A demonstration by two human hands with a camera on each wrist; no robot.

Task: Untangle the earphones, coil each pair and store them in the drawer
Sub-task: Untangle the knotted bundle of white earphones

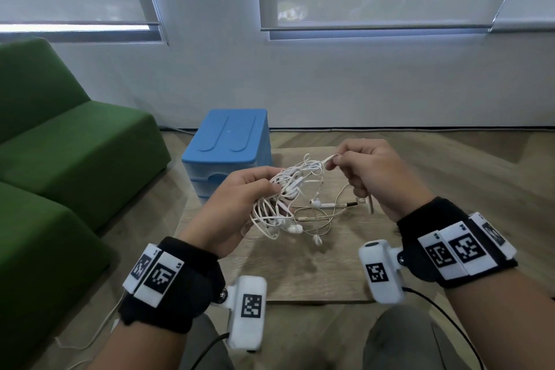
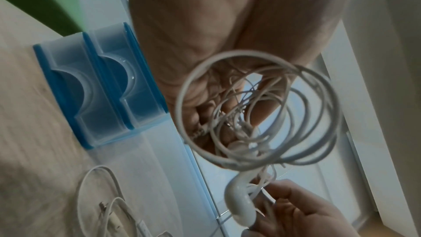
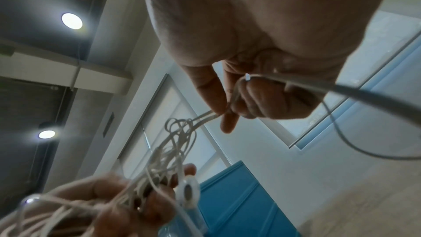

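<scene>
Above the small wooden table (image 1: 300,273), the left hand (image 1: 240,207) grips a tangled bundle of white earphones (image 1: 288,204), fingers curled round the wires. The right hand (image 1: 375,177) pinches a few strands between thumb and forefinger, drawn taut up and right of the bundle. Loose ends hang to the tabletop. The blue drawer unit (image 1: 228,144) stands at the table's far left, beside a green sofa (image 1: 60,135).

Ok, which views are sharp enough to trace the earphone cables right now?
Head view: dim but sharp, tangle of earphones traceable between left hand and right hand. Left wrist view: near loops and earbud blurred. Right wrist view: lamp glare, foreground cable soft, pinched strands clear.
</scene>
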